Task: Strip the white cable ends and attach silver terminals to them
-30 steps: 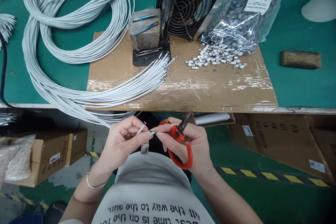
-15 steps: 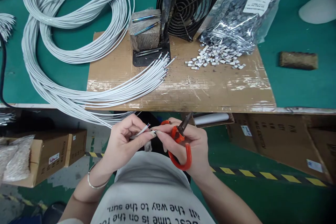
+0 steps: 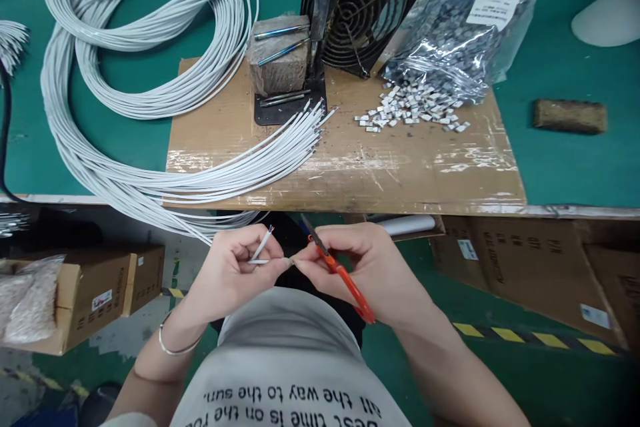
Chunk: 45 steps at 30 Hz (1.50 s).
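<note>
My left hand [image 3: 235,267] is closed around the end of a thin white cable [image 3: 261,248] whose stripped coloured wires stick up between thumb and fingers. My right hand [image 3: 365,263] is closed on small orange-handled scissors [image 3: 340,273], and its fingertips pinch one of the cable's wires where the two hands meet. Both hands hover over my lap, below the bench's front edge. A fan of white cable ends [image 3: 280,147] lies on the brown board [image 3: 400,167].
Large coils of white cable [image 3: 140,33] cover the green bench at left. A block with tweezers [image 3: 277,57], a black fan grille [image 3: 360,7], a plastic bag [image 3: 465,20] spilling small white parts [image 3: 415,110] stand at the back. Cardboard boxes [image 3: 95,293] sit under the bench.
My right hand has rolled over, so the scissors now show edge-on with the blades pointing up-left. The cable end in my left hand shifted slightly left. Both hands stay together.
</note>
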Tool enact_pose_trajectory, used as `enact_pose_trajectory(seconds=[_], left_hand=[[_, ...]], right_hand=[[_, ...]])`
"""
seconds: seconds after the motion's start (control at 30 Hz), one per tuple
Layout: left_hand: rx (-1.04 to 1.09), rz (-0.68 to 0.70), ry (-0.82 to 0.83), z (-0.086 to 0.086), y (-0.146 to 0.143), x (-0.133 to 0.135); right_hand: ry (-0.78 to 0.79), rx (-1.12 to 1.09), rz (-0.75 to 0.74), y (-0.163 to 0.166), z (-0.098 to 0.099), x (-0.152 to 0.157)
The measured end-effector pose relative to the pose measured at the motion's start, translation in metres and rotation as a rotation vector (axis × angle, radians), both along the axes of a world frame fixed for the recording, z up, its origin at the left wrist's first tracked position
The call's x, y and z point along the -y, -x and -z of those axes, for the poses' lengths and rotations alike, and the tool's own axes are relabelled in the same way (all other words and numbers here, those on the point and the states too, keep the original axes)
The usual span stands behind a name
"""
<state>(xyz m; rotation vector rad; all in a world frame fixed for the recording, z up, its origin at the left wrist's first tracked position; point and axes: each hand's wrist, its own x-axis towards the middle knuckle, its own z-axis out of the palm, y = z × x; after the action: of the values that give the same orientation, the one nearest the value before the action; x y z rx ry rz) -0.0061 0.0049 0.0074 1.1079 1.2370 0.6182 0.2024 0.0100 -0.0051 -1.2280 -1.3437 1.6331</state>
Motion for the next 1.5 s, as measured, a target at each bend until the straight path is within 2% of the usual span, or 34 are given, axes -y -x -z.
enact_pose_trajectory(seconds=[0.17, 0.27, 0.43, 0.57, 0.67, 0.8, 0.93, 1.1, 1.2, 1.33, 1.5], left_hand=[[0.011, -0.117, -0.086, 0.003, -0.009, 0.001], [-0.022, -0.156, -0.178, 0.007, -0.013, 0.006], [-0.201, -0.142, -0.398, 0.014, -0.016, 0.015], [-0.329, -0.194, -0.559, 0.02, -0.024, 0.021], [-0.375, -0.278, -0.591, 0.022, -0.033, 0.024], [-0.259, -0.345, -0.538, 0.02, -0.04, 0.021], [0.006, -0.378, -0.411, 0.015, -0.036, 0.011], [0.208, -0.315, -0.104, 0.012, -0.02, 0.001], [0.253, -0.256, -0.001, 0.01, -0.012, 0.001], [0.262, -0.198, 0.017, 0.006, -0.007, 0.002], [0.283, -0.144, -0.001, 0.001, -0.004, 0.003]], right_hand=[[-0.021, -0.111, 0.154, 0.004, 0.009, 0.003], [-0.056, -0.068, 0.211, 0.005, 0.016, 0.007], [-0.111, -0.009, 0.251, 0.003, 0.008, 0.006], [-0.041, -0.046, 0.319, 0.008, 0.001, 0.003], [0.025, -0.163, 0.389, 0.023, 0.007, 0.008], [0.04, -0.294, 0.534, 0.049, 0.018, 0.017], [-0.116, -0.189, 0.554, 0.049, 0.017, 0.018], [-0.378, 0.089, 0.458, 0.008, 0.014, 0.009], [-0.446, 0.192, 0.328, -0.01, 0.017, 0.007], [-0.505, 0.281, 0.194, -0.01, 0.025, 0.009], [-0.566, 0.295, 0.104, 0.0, 0.033, 0.011]])
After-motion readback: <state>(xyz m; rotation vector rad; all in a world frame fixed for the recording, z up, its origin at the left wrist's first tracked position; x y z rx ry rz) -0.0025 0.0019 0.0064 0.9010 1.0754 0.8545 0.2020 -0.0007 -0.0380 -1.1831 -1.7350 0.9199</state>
